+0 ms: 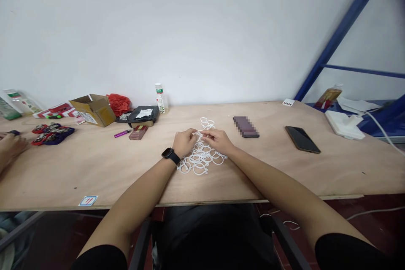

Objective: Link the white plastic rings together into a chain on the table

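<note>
A heap of white plastic rings (pixel 200 160) lies on the wooden table (pixel 95 177) in front of me, with a few more rings (pixel 207 123) just behind it. My left hand (pixel 185 142), with a black watch on its wrist, and my right hand (pixel 218 140) meet above the heap. The fingertips of both hands pinch the same white ring between them. Both hands are closed around it.
A dark phone (pixel 302 139) and a dark flat box (pixel 246 127) lie to the right. To the left are a cardboard box (pixel 93 109), a small bottle (pixel 161 98), a purple lighter (pixel 122 133), a black pouch (pixel 143 115) and red-blue parts (pixel 52 133). Another person's hand (pixel 11 147) rests at the far left.
</note>
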The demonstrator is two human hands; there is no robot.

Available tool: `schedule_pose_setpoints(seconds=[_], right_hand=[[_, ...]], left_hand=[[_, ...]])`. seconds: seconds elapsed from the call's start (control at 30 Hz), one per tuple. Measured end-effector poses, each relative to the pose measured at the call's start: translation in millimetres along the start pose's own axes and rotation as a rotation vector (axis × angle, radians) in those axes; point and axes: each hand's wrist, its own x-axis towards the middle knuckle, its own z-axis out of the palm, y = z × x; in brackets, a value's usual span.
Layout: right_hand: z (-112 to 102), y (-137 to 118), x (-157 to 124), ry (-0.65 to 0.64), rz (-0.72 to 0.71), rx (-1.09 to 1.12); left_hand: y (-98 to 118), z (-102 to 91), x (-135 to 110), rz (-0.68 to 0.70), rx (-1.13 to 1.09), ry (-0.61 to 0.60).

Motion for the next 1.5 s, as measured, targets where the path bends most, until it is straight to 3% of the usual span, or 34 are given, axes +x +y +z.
schedule_pose_setpoints(seconds=[0.13, 0.4, 0.77, 0.93, 1.13, 1.37, 1.5], right_hand=[[-3.5, -5.7, 0.9, 0.038, -0.054, -0.006], [-6.8, -10.5, 1.3, 0.024, 0.003, -0.057], [-7.0, -16.5, 1.3, -0.078, -0.092, -0.127], [-5.0, -14.3, 1.6, -0.031, 0.028, -0.027], [-2.4, 1.0, 2.9, -0.003, 0.254, 0.317], [2.2, 9.9, 3.4, -0.007, 0.268, 0.407], [-0.4, 19.1, 6.0, 0.1, 0.271, 0.292]], left_hand=[[0.9, 0.3, -0.4, 0.041, -0.023, -0.042], [9.4, -8.2, -2.5, 0.178, -0.104, -0.136], [8.9, -5.6, -3.7, 0.182, -0.011, -0.185], [10.3, -6.4, -3.3, 0.187, -0.041, -0.181], [11.1, -7.6, -1.8, 0.134, -0.026, -0.165], [12.3, -8.0, -2.8, 0.114, -0.017, -0.199], [8.0, -4.0, -1.2, 0.092, -0.017, -0.157]])
